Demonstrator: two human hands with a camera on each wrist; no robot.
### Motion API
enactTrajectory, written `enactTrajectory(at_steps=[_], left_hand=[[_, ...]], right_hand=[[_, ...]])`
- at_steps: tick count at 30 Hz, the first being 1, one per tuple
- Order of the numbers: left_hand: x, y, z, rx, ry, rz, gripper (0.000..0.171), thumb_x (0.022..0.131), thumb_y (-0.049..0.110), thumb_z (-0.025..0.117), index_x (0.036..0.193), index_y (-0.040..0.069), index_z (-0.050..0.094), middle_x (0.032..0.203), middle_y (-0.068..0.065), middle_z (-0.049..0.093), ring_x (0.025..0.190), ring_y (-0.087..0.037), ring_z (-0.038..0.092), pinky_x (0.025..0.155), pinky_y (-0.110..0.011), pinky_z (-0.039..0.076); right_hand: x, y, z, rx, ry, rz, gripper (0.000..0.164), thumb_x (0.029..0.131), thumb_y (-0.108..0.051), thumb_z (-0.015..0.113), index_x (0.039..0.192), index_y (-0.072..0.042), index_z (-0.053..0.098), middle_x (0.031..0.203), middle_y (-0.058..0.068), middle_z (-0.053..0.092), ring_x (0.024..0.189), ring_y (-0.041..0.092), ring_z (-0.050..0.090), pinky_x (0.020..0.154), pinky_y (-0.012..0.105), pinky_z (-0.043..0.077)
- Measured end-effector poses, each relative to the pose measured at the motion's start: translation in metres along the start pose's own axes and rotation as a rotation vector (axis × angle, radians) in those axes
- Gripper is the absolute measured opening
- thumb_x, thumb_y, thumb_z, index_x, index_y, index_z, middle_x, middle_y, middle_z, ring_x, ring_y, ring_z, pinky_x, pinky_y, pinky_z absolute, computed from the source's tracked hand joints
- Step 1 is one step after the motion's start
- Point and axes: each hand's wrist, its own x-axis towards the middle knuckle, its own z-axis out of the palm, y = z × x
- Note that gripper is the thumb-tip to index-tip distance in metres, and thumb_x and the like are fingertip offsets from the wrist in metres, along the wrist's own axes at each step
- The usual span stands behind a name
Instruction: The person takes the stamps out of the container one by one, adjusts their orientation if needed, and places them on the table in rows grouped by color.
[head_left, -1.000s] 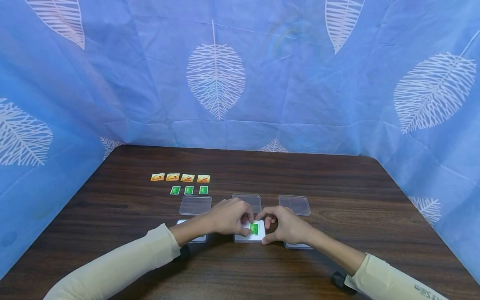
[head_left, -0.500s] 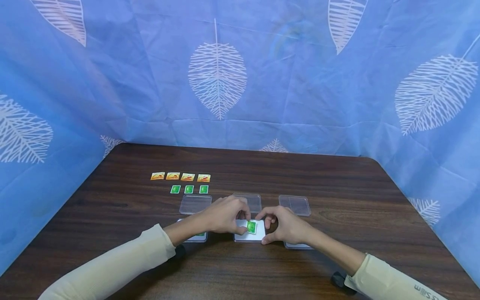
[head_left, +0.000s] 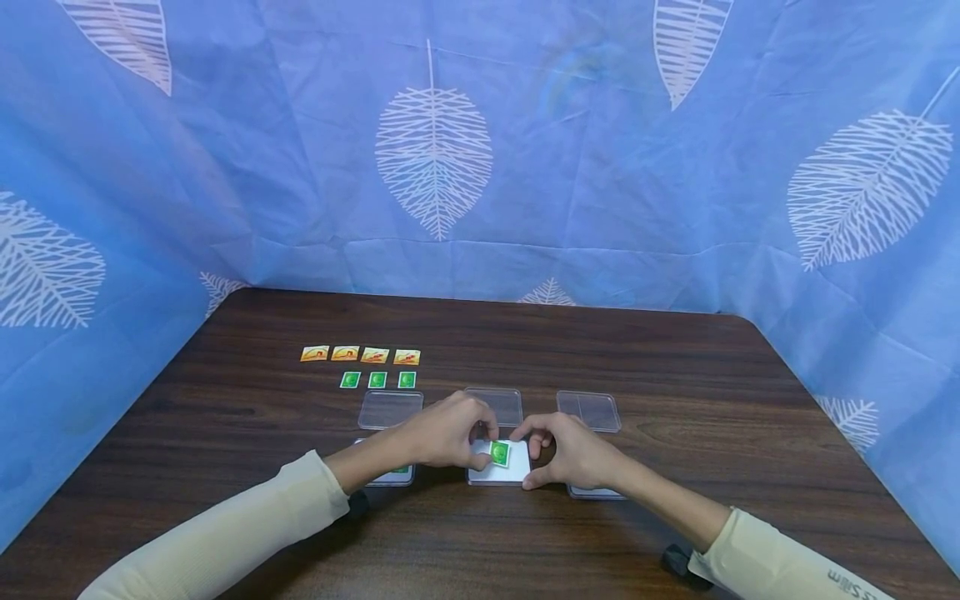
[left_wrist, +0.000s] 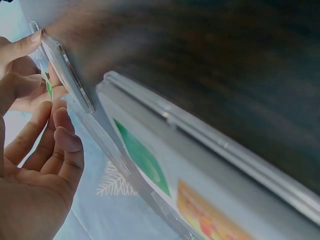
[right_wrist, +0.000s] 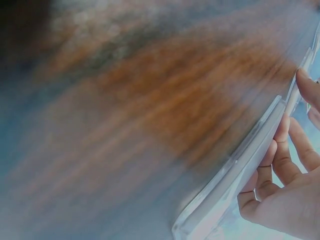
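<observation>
My left hand [head_left: 450,429] pinches a small green square sticker [head_left: 499,453] between thumb and index finger, over the white face of the middle case [head_left: 517,468]. In the left wrist view the sticker [left_wrist: 49,90] shows nearly edge-on at the fingertips. My right hand [head_left: 573,454] holds the right side of that case, thumb at its near corner and index finger at its far corner. Below my left wrist lies the left case [head_left: 393,478], partly hidden; its white face bears green and orange stickers [left_wrist: 142,157] in the left wrist view. The right case [head_left: 596,493] is mostly hidden by my right hand.
Behind the cases lie a left clear lid [head_left: 391,410], a middle clear lid [head_left: 510,405] and a right clear lid [head_left: 588,410]. Farther left, three green squares [head_left: 377,380] form a row in front of several orange pieces [head_left: 375,355]. A blue leaf-print curtain [head_left: 600,167] surrounds the dark table.
My left hand has drawn slightly left with the green sticker, which has shifted from right of centre toward the middle of the white face. My right hand has stayed at the case's edge.
</observation>
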Motion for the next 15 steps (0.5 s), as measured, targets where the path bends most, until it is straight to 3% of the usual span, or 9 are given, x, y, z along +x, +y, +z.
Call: enactTrajectory(at_steps=[15], left_hand=[[-0.0063, -0.0026, -0.0031, -0.021, -0.01, -0.003, 0.017, 0.083, 0.008, 0.084, 0.097, 0.006, 0.075, 0.09, -0.002, 0.069, 0.076, -0.008, 0.059, 0.068, -0.018, 0.049]], right_hand=[[-0.0001, 0.0016, 0.0, 0.003, 0.0, -0.008, 0.044, 0.075, -0.008, 0.092, 0.113, -0.002, 0.07, 0.081, -0.002, 0.06, 0.071, 0.01, 0.05, 0.066, 0.023, 0.043]])
